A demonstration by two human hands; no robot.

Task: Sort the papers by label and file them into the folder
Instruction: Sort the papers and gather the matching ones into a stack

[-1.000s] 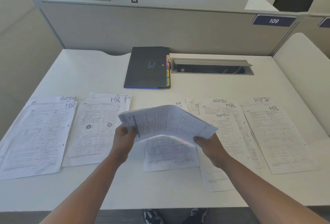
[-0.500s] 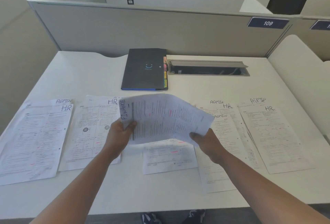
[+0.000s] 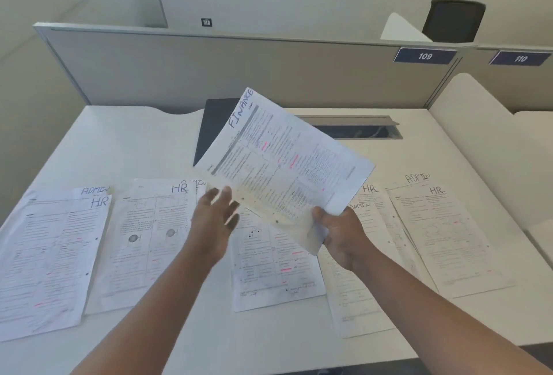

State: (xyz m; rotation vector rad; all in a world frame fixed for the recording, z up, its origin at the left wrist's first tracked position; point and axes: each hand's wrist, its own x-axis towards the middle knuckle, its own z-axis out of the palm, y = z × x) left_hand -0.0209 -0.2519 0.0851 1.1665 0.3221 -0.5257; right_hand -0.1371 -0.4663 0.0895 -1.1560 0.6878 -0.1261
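Observation:
My right hand (image 3: pixel 341 234) grips a thin stack of printed sheets labelled FINANCE (image 3: pixel 284 165) by its lower right corner and holds it tilted above the desk. My left hand (image 3: pixel 214 219) is off the stack, fingers spread, just below its lower left edge. The dark folder (image 3: pixel 214 123) lies at the back of the desk, mostly hidden behind the raised sheets. Papers marked HR and ADMIN lie in a row on the desk: one pile at far left (image 3: pixel 51 255), another beside it (image 3: pixel 146 240), one under my hands (image 3: pixel 275 270), and more to the right (image 3: pixel 446 234).
A grey partition (image 3: pixel 209 69) with number plates 109 and 110 closes off the back of the white desk (image 3: pixel 134 141). An open cable tray (image 3: pixel 359 129) sits at the desk's back, right of the folder. A curved white divider (image 3: pixel 478 123) stands at right.
My left hand has let go of the FINANCE stack and opened. My right hand has raised and turned the stack up and away toward the folder. The camera has tilted upward.

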